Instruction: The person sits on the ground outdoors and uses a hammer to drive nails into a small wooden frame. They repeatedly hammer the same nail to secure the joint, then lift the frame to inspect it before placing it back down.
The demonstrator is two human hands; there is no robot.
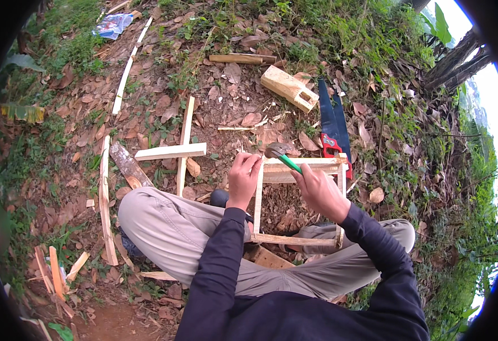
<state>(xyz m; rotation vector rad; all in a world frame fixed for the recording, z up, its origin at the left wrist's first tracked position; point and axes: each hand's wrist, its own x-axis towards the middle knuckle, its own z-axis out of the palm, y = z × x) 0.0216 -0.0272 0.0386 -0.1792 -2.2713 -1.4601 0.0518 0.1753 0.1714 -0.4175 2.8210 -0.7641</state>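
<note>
My right hand [321, 196] is wrapped round the green handle of a hammer [289, 163]. The hammer's dark metal head is just above the top left corner of a pale wooden frame [257, 207]. At that same corner, my left hand [244, 181] has its thumb and fingers pinched together; whatever they hold is too small to make out. The four-sided frame stands between my bent legs, its far side made of thicker strips. Beneath its near side lies a wood block [271, 258], partly hidden by my leg.
Beyond the frame to the right lie hand saws [333, 122] with red handles. A slotted wood block [289, 88] is ahead, and two crossed strips [170, 152] are at left. Long strips [106, 199], wood offcuts [56, 273] and a plastic bag [113, 25] are farther left on leafy ground.
</note>
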